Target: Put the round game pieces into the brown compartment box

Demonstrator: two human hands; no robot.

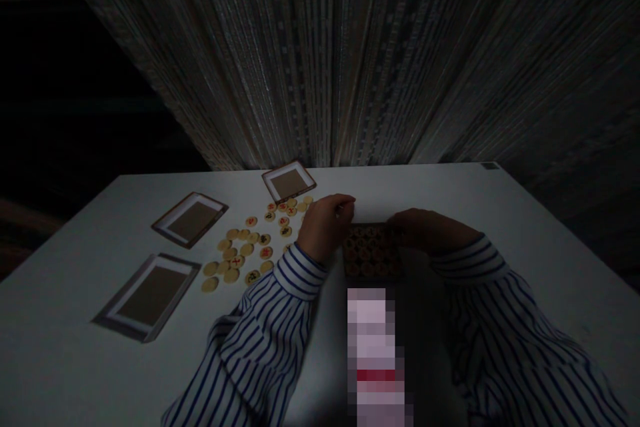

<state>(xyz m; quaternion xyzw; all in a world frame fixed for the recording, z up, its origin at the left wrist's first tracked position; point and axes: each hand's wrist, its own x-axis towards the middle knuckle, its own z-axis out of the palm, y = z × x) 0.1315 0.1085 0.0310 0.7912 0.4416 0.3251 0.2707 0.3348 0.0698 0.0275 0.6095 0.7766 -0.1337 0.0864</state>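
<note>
A dark square box (373, 273) filled with rows of round pieces stands on the white table, between my hands. My left hand (326, 223) is at the box's upper left corner, its fingers curled together; whether they hold anything is hidden. At the upper right of the box, my right hand (425, 228) reaches in with its fingertips in shadow against the edge. Loose round wooden pieces (231, 275), some with red or black characters, lie scattered left of my left hand.
Three flat framed trays or lids lie on the white table (540, 320): one at the back (289, 182), one at the left (197, 220), one nearer at the left (153, 297). A striped curtain (330, 53) hangs behind the table. A small dark item (490, 165) is at the back right corner.
</note>
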